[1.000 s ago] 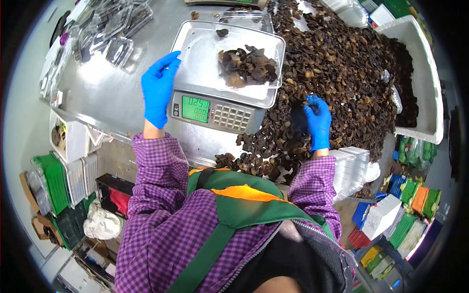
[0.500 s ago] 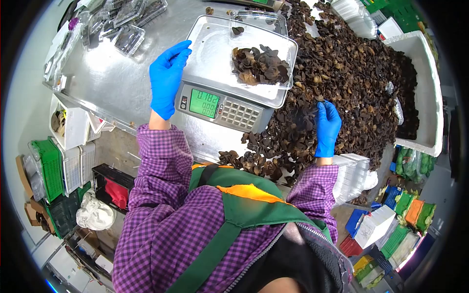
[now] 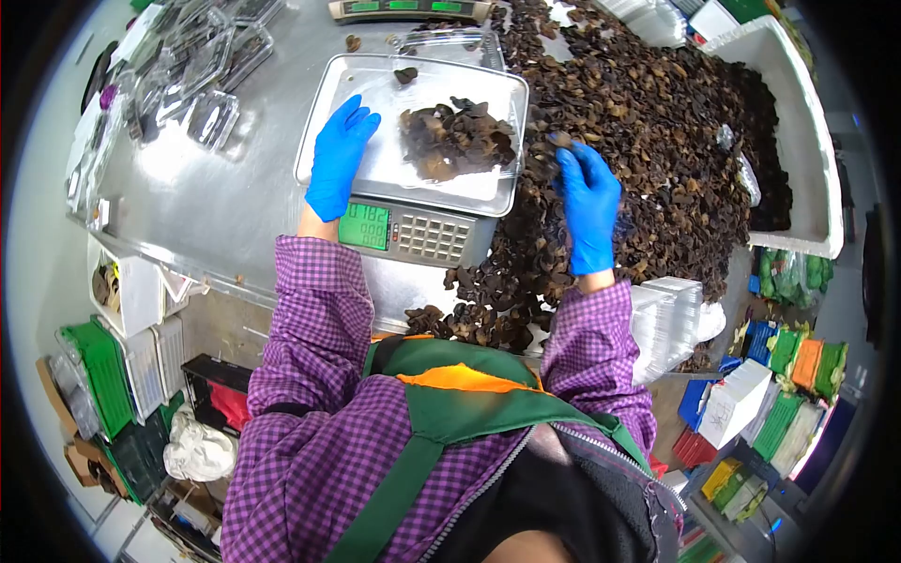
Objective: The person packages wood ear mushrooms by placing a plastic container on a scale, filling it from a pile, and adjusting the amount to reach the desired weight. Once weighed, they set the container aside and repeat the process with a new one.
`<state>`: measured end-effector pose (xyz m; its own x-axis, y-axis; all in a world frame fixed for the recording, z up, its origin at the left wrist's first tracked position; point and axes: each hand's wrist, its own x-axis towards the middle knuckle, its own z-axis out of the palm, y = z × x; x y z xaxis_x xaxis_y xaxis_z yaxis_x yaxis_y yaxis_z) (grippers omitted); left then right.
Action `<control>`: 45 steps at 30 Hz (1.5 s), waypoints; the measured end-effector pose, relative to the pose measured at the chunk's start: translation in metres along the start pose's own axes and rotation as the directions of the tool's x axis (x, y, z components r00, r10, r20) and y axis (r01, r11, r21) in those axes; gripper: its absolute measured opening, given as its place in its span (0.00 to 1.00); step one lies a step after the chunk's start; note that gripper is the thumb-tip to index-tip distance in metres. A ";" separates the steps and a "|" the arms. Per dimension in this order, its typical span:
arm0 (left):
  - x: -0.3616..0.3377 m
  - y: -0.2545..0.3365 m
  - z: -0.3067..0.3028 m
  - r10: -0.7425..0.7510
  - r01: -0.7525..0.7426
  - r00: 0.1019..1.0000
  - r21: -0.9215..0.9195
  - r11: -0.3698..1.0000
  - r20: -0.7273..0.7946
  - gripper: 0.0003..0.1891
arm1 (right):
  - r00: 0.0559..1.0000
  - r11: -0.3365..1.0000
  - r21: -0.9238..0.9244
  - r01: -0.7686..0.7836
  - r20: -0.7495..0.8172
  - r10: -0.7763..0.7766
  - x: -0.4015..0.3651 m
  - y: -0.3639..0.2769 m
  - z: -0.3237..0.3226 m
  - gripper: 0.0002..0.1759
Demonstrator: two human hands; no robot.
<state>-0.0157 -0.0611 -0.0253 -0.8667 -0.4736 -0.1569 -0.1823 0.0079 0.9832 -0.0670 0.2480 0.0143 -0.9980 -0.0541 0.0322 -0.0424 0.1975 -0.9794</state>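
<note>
My left hand, in a blue glove, hovers at the left side of the scale's metal pan with fingers stretched and nothing held. In my gloved right hand a small wood ear mushroom is pinched between the fingertips, right of the pan. On the pan a clear plastic box holds a heap of dark wood ear mushrooms. One loose-looking piece lies near the pan's far edge. The scale's green display reads about 0.182.
A large pile of mushrooms covers the table's right, beside a white foam box. Clear plastic boxes lie at the far left. Stacked clear trays stand near right. A second scale sits at the back.
My right hand has moved up and left towards the scale, and a mushroom now shows at its fingertips. My left hand has shifted over the pan. The whole view has also shifted.
</note>
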 end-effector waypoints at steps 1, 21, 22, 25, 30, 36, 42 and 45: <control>0.002 -0.001 0.005 -0.029 0.029 0.999 -0.009 1.000 -0.014 0.29 | 0.999 1.000 0.011 0.002 0.034 -0.002 0.005 -0.009 0.010 0.12; 0.026 0.035 0.030 0.036 -0.019 0.999 -0.455 0.890 0.030 0.25 | 0.966 0.962 -0.126 -0.243 -0.125 0.228 0.011 0.070 -0.034 0.17; 0.016 0.037 0.026 0.102 -0.071 0.991 -0.311 0.948 0.086 0.25 | 0.964 0.944 -0.221 -0.246 -0.157 0.214 0.005 0.073 -0.037 0.17; -0.016 0.040 0.021 0.095 -0.079 0.984 -0.103 0.992 0.154 0.26 | 0.986 0.963 -0.260 -0.069 -0.164 0.027 -0.007 0.068 -0.032 0.17; -0.039 0.008 0.007 -0.123 0.093 0.981 0.195 0.976 0.151 0.31 | 0.993 0.983 -0.179 -0.040 -0.118 0.019 -0.006 0.045 -0.003 0.18; -0.046 0.008 0.006 -0.167 0.170 0.942 0.013 0.985 0.290 0.31 | 0.941 0.961 -0.123 -0.247 0.205 0.268 -0.003 0.036 0.037 0.16; -0.044 0.004 0.015 -0.166 0.174 0.961 -0.015 0.985 0.219 0.32 | 0.920 0.948 0.012 -0.318 0.245 0.306 0.008 0.036 0.042 0.12; -0.048 0.005 0.014 -0.176 0.175 0.977 0.022 0.984 0.124 0.31 | 0.915 0.954 0.002 -0.300 0.285 0.287 -0.005 0.028 0.019 0.16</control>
<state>0.0185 -0.0263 -0.0145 -0.8720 -0.3544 -0.3377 -0.3408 -0.0559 0.9385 -0.0627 0.2356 -0.0170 -0.9118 -0.2715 -0.3081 0.2587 0.2029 -0.9444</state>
